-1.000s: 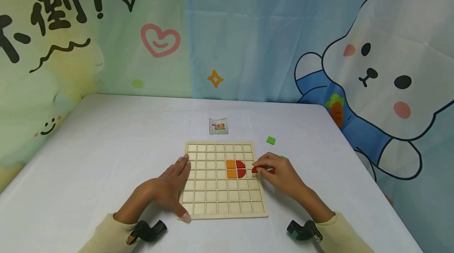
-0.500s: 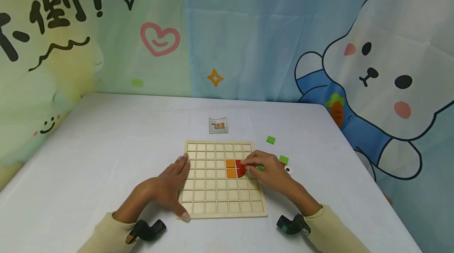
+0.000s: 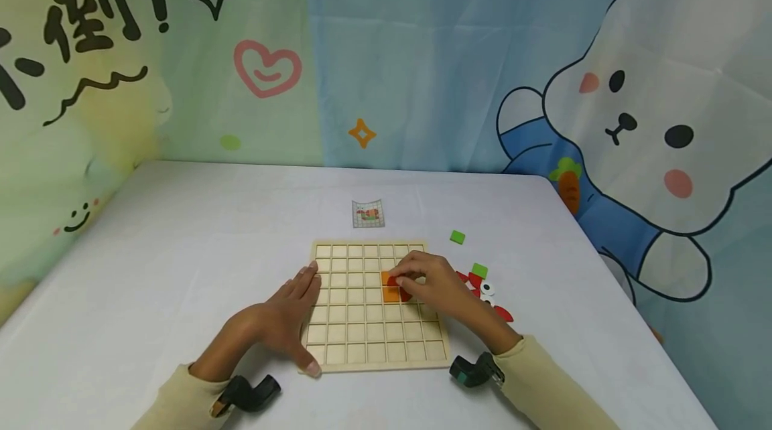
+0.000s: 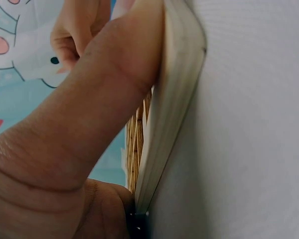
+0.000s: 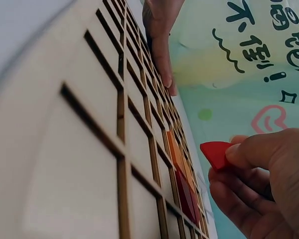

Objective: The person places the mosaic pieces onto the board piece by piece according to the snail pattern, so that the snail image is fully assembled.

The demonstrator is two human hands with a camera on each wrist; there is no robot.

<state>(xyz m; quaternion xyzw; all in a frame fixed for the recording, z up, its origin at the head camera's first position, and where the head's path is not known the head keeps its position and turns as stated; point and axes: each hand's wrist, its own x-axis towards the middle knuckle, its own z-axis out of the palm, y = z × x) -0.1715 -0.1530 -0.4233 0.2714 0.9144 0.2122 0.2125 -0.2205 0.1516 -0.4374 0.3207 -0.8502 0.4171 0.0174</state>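
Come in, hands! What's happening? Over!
Right hand pinches red wedge-shaped piece above pale wooden grid board. Left hand touches board's left edge. Two flat green squares right of board, seemingly not blocking.

One table [image 3: 229, 216], top white, plain, seen by me with the following upon it. Item: wooden board [image 3: 336, 333], pale, flat, square-gridded, near the middle. Item: picture card [image 3: 368, 214], small, gridded, printed in colour, lying just past the board's far edge. Item: green tile [image 3: 458, 237], four-sided, lying apart on the person's right of the board. Item: second green tile [image 3: 479, 270], nearer the person, beside a loose cluster of red pieces [image 3: 475, 280] and white discs [image 3: 487, 288] with black centres; cluster partly hidden, count uncertain. Item: curved-edged red piece [image 3: 503, 313], at the cluster's near end.
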